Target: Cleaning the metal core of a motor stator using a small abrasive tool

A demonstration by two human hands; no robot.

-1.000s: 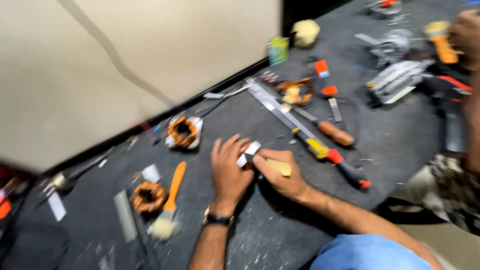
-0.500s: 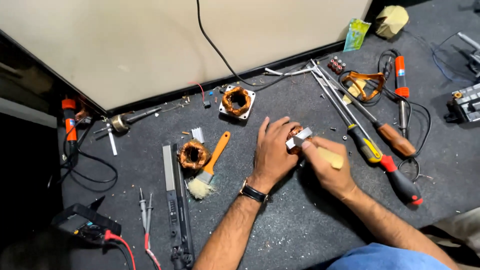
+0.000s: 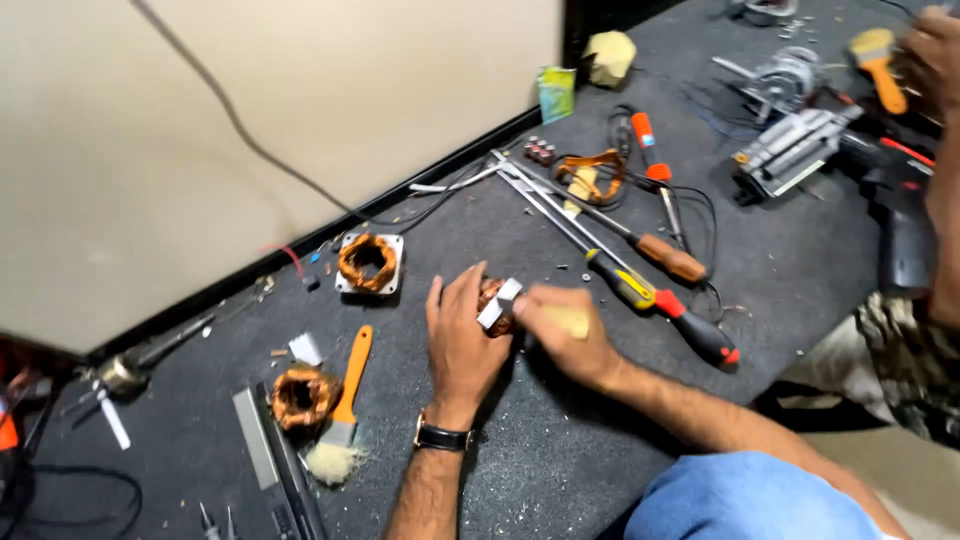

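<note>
Nearest, a blue-clad knee (image 3: 745, 495) sits at the bottom right, and above it both forearms reach onto the dark grey felt-covered workbench (image 3: 560, 450). The left hand (image 3: 462, 340), with a black wristwatch (image 3: 442, 437) on its wrist, lies fingers curled over a small copper-wound motor stator with a pale metal frame (image 3: 497, 303), steadying it against the bench at mid-scene. The right hand (image 3: 565, 335) presses in from the right, fingers closed around a pale yellowish piece (image 3: 570, 320), too blurred to tell what it is, right against the stator. To the left lie an orange-handled brush with pale bristles (image 3: 345, 400) and, just beside it, a loose copper coil (image 3: 300, 393). Right of the hands lies a yellow-and-black-handled screwdriver (image 3: 625, 285) with a red-and-black-handled one (image 3: 697, 335) beside it. Farther off, a square-framed copper stator (image 3: 368, 263) sits near the cream wall panel (image 3: 250, 130), and a wooden-handled screwdriver (image 3: 668, 255) lies to its right. Far right, another person's hand (image 3: 935, 50) hovers by a yellow brush (image 3: 880, 55).
</note>
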